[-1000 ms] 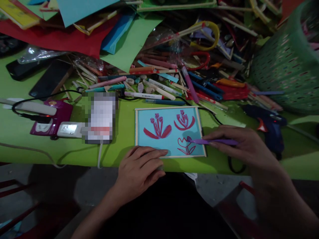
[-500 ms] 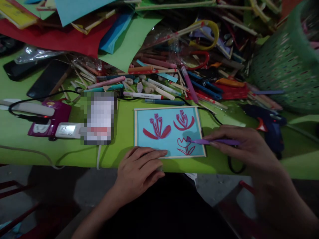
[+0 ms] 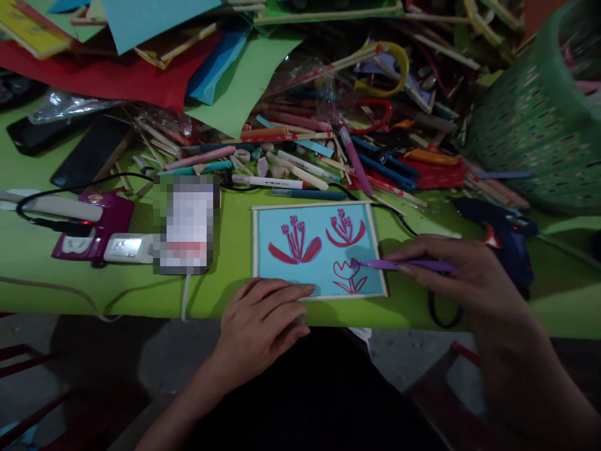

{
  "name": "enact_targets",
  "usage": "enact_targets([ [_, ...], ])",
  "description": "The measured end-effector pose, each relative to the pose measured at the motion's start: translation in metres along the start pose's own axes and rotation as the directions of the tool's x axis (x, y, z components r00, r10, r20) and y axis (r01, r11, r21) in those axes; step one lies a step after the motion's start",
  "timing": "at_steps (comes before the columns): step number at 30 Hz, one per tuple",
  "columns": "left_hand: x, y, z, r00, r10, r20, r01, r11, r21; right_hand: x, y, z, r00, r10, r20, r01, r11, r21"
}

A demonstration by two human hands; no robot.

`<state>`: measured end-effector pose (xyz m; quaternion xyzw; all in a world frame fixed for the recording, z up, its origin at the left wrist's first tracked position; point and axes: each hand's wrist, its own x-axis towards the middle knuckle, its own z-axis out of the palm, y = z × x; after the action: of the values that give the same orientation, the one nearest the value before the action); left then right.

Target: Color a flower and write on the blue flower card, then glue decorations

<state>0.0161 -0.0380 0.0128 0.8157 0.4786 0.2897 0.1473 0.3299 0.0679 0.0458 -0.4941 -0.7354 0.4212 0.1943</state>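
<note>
Light-blue rectangular card [image 3: 320, 250], edged with pale wooden sticks [image 3: 255, 243], flat on green counter [image 3: 235, 241]. Right hand [image 3: 451, 266]: grip holding slim purple pen [image 3: 416, 265], tip at card's red-outlined tulip [image 3: 346, 270]. Left hand [image 3: 265, 318] on card's lower edge (cannot tell if grip holds anything).

From the framed card [image 3: 319, 260], I find bare green tabletop [image 3: 235, 244] at nine o'clock, passable until the phone [image 3: 190, 219]. Markers [image 3: 282, 181] crowd twelve. The right hand [image 3: 464, 279], its purple pen [image 3: 422, 265] and a glue gun [image 3: 511, 228] block three; the left hand [image 3: 265, 316], seven.
</note>
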Motion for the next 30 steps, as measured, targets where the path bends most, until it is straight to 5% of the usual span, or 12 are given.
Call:
enact_targets([
  [30, 0.0010, 0.0001, -0.0004, 1.000, 0.006, -0.005, -0.006, 1.000, -0.006, 0.0019, 0.0037, 0.0003, 0.998, -0.050, 0.048, 0.050, 0.999, -0.008],
])
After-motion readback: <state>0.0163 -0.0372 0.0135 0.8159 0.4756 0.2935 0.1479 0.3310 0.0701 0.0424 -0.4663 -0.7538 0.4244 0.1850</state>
